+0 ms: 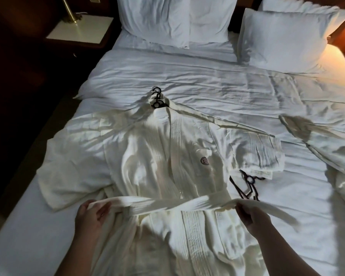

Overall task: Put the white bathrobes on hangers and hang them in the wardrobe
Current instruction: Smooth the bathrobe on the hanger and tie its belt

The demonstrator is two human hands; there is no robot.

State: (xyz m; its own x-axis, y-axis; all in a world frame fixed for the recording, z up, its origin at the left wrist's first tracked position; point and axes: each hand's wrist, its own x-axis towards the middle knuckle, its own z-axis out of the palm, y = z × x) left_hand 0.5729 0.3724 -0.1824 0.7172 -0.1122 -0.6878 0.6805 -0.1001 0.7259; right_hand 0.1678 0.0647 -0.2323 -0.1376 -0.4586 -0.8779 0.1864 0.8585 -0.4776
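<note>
A white bathrobe (pixel 155 156) with a dark chest logo lies face up on the bed, front closed. Black hanger hooks (pixel 157 98) stick out at its collar. Its belt (pixel 167 204) runs across the waist. My left hand (pixel 90 216) grips the belt's left end, and my right hand (pixel 251 216) grips the right end, which trails off blurred to the right. Another black hanger (pixel 247 186) lies on the sheet just right of the robe's waist. A second white bathrobe (pixel 327 148) lies crumpled at the bed's right side.
The bed (pixel 207 80) has a rumpled white duvet and several pillows (pixel 283 36) at the head. A nightstand (pixel 80 28) with a brass lamp (pixel 70 12) stands at the far left. Dark floor runs along the bed's left edge.
</note>
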